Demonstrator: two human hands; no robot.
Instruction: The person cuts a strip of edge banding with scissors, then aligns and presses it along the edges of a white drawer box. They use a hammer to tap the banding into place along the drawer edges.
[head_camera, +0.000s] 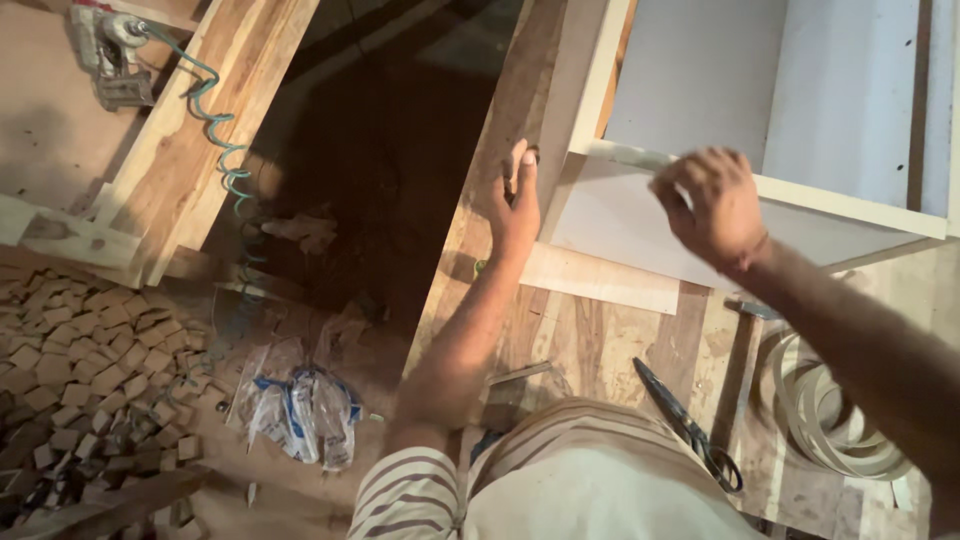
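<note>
My left hand (516, 200) presses flat against the side of a white cabinet panel (578, 90) that stands on a wooden workbench (600, 340). My right hand (712, 205) is closed around the cabinet's front white edge (850, 205), pinching a thin pale strip (630, 155) that runs along it. The white cabinet box (760, 90) lies open towards me, its inside bare.
Black scissors (690, 430), a hammer (740, 360) and a coil of white edge banding (830, 410) lie on the bench. A nail gun (105, 50) with a coiled green hose (220, 130) rests on planks at left. Small wood blocks (90, 370) and plastic bags (300, 410) litter the floor.
</note>
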